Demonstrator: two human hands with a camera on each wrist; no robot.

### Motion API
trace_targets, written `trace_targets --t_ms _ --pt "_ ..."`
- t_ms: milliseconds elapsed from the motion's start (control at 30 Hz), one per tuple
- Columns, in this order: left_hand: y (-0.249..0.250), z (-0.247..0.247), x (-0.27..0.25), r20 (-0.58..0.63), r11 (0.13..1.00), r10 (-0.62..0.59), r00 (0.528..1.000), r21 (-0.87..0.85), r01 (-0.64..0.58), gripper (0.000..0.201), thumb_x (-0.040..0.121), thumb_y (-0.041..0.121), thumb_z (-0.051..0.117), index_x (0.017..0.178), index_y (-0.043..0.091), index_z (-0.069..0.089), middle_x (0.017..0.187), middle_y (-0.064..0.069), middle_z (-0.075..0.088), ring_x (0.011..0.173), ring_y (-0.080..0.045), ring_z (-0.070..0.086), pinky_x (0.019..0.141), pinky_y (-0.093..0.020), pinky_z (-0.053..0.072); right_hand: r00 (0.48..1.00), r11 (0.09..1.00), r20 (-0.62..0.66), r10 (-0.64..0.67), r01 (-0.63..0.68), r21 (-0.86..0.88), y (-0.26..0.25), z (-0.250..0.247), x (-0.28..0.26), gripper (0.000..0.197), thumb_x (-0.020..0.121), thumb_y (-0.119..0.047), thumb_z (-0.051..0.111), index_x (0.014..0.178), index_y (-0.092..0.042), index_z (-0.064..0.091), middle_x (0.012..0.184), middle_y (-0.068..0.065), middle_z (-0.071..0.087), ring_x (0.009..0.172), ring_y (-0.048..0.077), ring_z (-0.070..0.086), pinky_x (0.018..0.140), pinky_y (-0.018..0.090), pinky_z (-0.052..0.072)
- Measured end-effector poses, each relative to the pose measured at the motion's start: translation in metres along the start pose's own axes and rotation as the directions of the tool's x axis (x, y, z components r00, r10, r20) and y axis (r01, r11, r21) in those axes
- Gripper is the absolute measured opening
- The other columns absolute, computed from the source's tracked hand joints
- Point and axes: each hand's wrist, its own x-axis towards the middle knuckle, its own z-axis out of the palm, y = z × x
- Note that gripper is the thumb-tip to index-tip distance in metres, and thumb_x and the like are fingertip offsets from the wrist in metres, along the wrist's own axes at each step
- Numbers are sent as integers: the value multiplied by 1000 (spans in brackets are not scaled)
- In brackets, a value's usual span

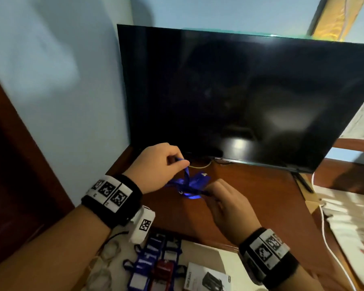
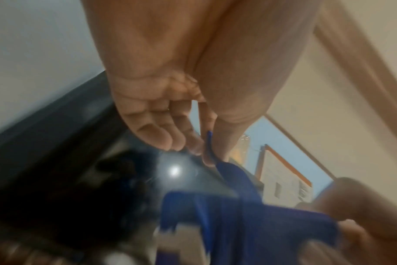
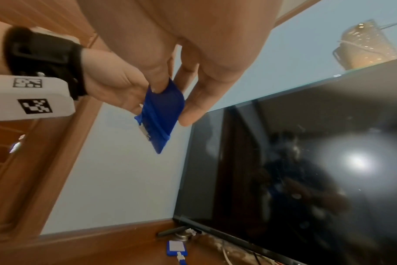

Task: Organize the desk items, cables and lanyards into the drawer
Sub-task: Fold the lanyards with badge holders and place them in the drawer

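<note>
Flat blue lanyard [image 1: 189, 181] (woven ribbon)

The lanyard [image 1: 189, 183] hangs between both hands above the desk [image 1: 250, 198], before the monitor [image 1: 240, 97].

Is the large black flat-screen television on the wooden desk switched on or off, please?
Off: the television screen is dark, showing only reflections.

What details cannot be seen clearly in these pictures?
- Blue lanyard: folded form unclear; head view, blurred, partly covered by both hands.
- Drawer contents: cut by bottom edge, left arm covers part.
- Booklet: text too small.
- Left wrist view: lower half motion-blurred.
</note>
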Motion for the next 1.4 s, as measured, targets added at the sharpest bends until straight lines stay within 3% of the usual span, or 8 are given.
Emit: trace_targets --t_ms 167,300,500,600,867,1000,1200,1400 --pt "-42 42 -26 443 901 -248 862 -222 373 18 93 44 74 88 26 71 83 2 74 77 -15 71 84 -45 60 993 988 22 -120 121 -92 -12 13 -25 10 88 -1 73 94 -7 68 100 8 61 78 29 61 62 38 53" --pt "-55 66 -50 708 424 -310 634 -494 759 16 97 21 72 102 13 60 103 -20 77 88 -33 74 73 -39 65 990 986 58 -131 136 -93 -13 30 -48 18 78 6 80 88 -6 70 102 7 55 80 29 59 62 35 51" --pt "-74 112 -80 669 54 -464 581 -633 772 43 89 7 79 128 6 61 113 -13 75 84 -15 75 66 -25 61 988 993 142 -67 80 -86 -8 63 -82 20 79 2 79 77 -10 63 96 7 56 81 28 54 59 37 49" --pt "-82 138 -99 669 -51 -489 560 -663 747 21 92 4 74 112 -1 72 105 -15 78 80 -15 76 65 -21 60 977 998 211 -19 32 -59 -7 80 -99 17 82 -4 76 83 -13 62 98 4 55 82 26 53 62 37 49" --pt "-150 184 -138 556 259 -601 574 -544 798 9 95 8 73 102 13 71 91 -11 73 78 -20 70 67 -31 56 850 990 511 128 -141 -12 -3 98 -144 29 90 -52 66 116 -38 66 130 -10 51 114 6 49 87 16 46" --pt "-204 200 -152 464 425 -664 586 -411 806 12 99 9 68 111 9 72 99 -13 76 90 -30 71 80 -37 55 811 964 526 255 -258 -70 19 101 -162 33 90 -50 65 122 -45 60 131 -11 51 116 9 54 86 26 56" --pt "-238 217 -140 361 461 -757 545 -295 837 7 105 17 59 101 16 64 74 -3 62 58 -18 55 51 -27 44 832 947 463 305 -315 -58 55 113 -170 41 77 -27 83 113 -35 66 119 -6 56 102 16 60 77 25 51" --pt "-265 241 -117 387 457 -731 562 -333 825 13 99 26 66 87 22 69 98 -1 76 102 -26 69 100 -42 52 859 952 415 301 -293 -83 85 130 -127 26 85 -31 76 109 -28 67 105 -4 54 91 17 54 76 35 51"
